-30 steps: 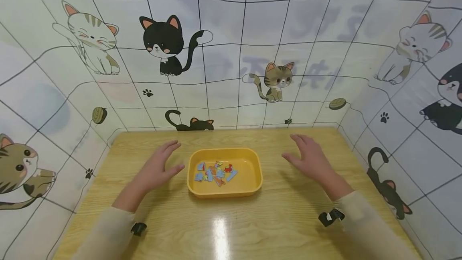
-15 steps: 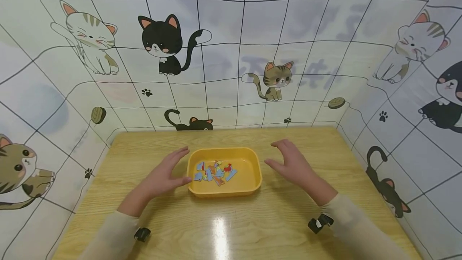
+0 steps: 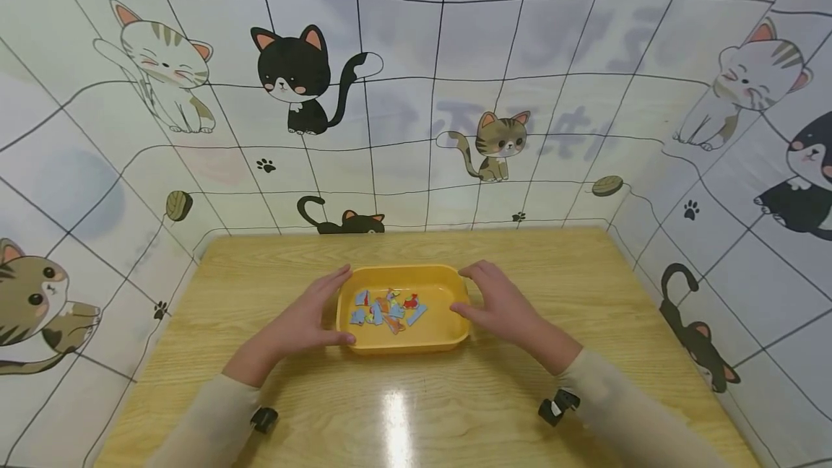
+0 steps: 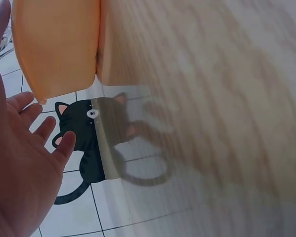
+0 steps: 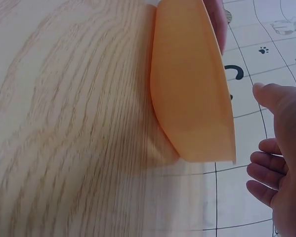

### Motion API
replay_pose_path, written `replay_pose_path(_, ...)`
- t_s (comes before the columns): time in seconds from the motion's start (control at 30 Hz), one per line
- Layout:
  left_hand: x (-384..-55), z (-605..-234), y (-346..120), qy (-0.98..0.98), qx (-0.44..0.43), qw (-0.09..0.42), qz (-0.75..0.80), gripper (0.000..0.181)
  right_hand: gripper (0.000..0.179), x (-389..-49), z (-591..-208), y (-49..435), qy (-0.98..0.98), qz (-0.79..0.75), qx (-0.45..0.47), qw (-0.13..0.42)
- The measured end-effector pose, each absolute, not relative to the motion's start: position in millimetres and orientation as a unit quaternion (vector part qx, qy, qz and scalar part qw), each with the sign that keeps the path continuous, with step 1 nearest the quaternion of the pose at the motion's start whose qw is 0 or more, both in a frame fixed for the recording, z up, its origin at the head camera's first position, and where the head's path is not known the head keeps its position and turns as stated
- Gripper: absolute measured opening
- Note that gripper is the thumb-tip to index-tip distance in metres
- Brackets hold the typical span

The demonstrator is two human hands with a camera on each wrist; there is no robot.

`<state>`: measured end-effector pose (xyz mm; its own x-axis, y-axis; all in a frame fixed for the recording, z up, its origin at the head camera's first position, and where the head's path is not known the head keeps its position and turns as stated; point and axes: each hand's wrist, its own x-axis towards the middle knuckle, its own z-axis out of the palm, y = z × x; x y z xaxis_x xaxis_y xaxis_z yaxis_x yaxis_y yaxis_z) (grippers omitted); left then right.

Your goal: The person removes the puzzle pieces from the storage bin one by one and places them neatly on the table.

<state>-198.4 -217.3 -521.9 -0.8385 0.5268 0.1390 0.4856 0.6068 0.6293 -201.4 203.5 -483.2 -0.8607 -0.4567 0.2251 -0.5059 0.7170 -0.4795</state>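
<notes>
A yellow plastic tray [image 3: 448, 345] sits on the wooden table. Left of centre in it lie several small flat pieces [image 3: 393, 313] in light blue, orange, red and yellow, like jigsaw pieces. My left hand [image 3: 302, 323] is at the tray's left end, thumb by the front corner and fingertips at the back corner. In the left wrist view its fingers [image 4: 44, 129] spread beside the tray wall. At the other end, my right hand [image 3: 500, 305] has its thumb over the right rim. The right wrist view shows its fingers [image 5: 266, 168] loosely bent, with a gap to the tray.
The wooden table [image 3: 552, 258] reaches back to a wall cover [image 3: 403, 107] printed with cats and grid lines, which also closes off both sides. A small black device [image 3: 264, 419] is on the left wrist, and another black device [image 3: 559, 406] on the right.
Both hands have moved inward from either side, up to the tray's ends. The tray and the pieces in it have stayed where they were.
</notes>
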Motion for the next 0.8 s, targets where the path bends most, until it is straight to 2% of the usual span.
replay_pose_path(0.37,-199.6,-524.5,-214.8,0.898,0.272,0.049,0.344,0.132,0.068,-202.2,-483.0,185.5,-0.924,0.258,0.283,0.026)
replay_pose_path(0.8,-199.9,-525.2,-214.6,0.908,0.282,0.037,0.309,0.134,0.059,-208.7,-486.4,149.4,-0.921,0.211,0.325,-0.044)
